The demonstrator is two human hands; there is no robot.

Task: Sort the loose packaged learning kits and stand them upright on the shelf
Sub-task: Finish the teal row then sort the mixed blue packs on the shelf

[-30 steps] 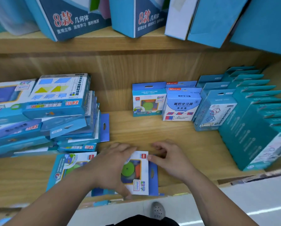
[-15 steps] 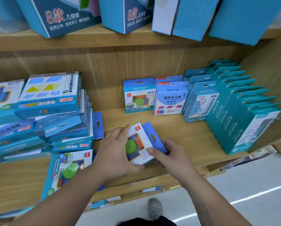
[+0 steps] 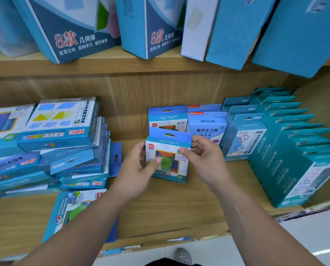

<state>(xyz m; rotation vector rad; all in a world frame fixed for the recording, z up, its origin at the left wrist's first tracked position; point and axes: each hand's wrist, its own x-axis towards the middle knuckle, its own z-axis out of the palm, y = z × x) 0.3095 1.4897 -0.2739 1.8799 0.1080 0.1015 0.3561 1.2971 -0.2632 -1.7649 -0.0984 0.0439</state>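
Your left hand [image 3: 135,169] and right hand [image 3: 204,160] both grip kit [image 3: 170,166]; kit upright, long axis vertical; matching standing kit [image 3: 167,120] directly behind it.

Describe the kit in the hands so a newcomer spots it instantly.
On the lower wooden shelf, look mid-shelf between the flat stack at left and the upright teal boxes at right. There the left hand and right hand grip a small blue-topped kit showing a green disc; its twin behind stands ungripped.
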